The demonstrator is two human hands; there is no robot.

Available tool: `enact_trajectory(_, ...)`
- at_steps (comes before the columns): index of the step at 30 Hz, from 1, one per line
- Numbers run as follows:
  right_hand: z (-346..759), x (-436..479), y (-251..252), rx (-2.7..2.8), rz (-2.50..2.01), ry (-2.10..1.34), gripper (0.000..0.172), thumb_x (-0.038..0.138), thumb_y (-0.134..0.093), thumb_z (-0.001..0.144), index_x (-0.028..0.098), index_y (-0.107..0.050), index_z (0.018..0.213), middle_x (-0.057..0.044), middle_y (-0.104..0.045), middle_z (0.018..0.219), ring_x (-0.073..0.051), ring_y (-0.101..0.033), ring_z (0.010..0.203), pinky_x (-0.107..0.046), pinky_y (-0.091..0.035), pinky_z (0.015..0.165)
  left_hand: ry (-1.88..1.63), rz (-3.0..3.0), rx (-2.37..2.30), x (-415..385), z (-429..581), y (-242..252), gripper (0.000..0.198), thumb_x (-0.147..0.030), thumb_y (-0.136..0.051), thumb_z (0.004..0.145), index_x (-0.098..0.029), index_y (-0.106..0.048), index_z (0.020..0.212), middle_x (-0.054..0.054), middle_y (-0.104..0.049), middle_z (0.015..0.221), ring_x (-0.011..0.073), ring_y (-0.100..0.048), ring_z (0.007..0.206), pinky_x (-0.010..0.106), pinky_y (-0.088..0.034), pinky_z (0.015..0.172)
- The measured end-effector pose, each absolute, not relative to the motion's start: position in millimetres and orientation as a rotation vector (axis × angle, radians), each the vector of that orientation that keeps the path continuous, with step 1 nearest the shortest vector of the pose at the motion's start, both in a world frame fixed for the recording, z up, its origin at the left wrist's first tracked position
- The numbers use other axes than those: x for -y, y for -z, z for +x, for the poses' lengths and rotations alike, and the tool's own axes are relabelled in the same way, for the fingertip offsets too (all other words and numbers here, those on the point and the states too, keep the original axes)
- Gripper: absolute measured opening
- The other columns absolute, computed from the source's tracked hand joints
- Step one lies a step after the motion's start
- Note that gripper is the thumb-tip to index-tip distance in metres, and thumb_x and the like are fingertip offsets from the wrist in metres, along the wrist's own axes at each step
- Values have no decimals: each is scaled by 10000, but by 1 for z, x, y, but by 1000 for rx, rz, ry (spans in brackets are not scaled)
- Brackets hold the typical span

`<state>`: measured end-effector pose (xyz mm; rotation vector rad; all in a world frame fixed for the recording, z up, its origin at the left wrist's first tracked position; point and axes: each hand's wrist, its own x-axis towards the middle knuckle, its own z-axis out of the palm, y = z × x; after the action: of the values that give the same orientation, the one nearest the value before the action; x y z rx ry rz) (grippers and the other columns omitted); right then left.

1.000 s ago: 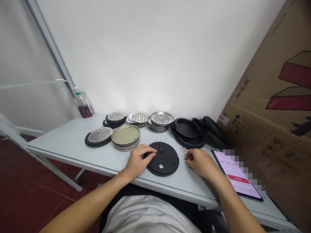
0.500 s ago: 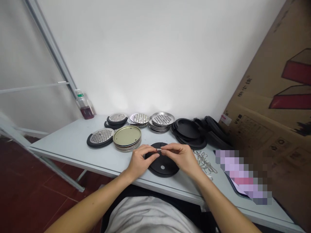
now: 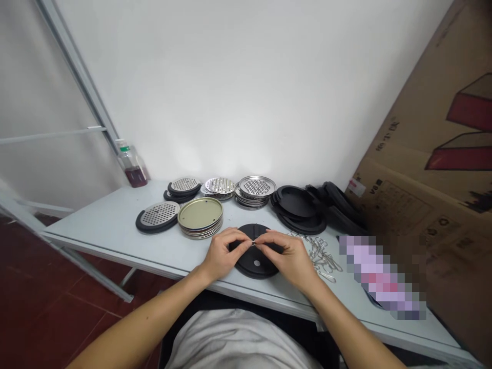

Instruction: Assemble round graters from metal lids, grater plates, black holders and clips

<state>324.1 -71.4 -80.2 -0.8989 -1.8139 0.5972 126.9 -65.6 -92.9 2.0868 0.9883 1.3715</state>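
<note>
Left hand [image 3: 223,253] and right hand [image 3: 290,261] meet over black disc [image 3: 265,270]

Our 2 hands have closed in since the last look, and the fingertips now come together at centre table! Taking it from the top, we have a pale table [image 3: 107,215] with a row of stacks along the back: black rings [image 3: 298,202], perforated steel discs [image 3: 255,187] and gold-coloured lids [image 3: 200,218]. Front and centre, the black disc lies flat, partly covered by both hands, with a heap of silver wire clips [image 3: 321,256] just to its right. And down at the smallest scale, we see a small silver piece [image 3: 253,244] pinched between the fingertips of both hands, neither letting go. Which fingers bear it, we cannot tell.
</note>
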Motion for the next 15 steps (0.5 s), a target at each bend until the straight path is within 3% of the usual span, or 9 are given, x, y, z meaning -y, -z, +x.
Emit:
enact_trajectory(3, 325, 68, 89, 1907, -838, -336, 152, 209, -609, 914, 265, -730, 987, -34, -756, 890, -196, -682, 823, -443, -503, 962, -1328, 2074, -1016, 63, 128, 91, 159, -287, -624, 923, -180, -707, 841, 48, -715, 843, 184, -664, 848, 328, -510, 894)
enact_trajectory(8, 329, 63, 100, 2038, -707, 37, 351, 125, -518, 951, 251, -610, 1266, -79, -685, 930, -197, -610, 831, -380, -531, 758, -1270, 2008, -1040, 59, 132, 88, 219, -327, -595, 933, -167, -689, 816, 32, -695, 798, 167, -639, 777, 274, -500, 769)
enact_trajectory(15, 328, 65, 101, 2134, -693, 152, 427, 80, -476, 960, 238, -482, 1357, -76, -651, 920, -182, -568, 770, -336, -518, 680, -1244, 1917, -986, 59, 133, 89, 223, -334, -609, 927, -160, -704, 824, 27, -721, 799, 165, -662, 778, 257, -512, 765)
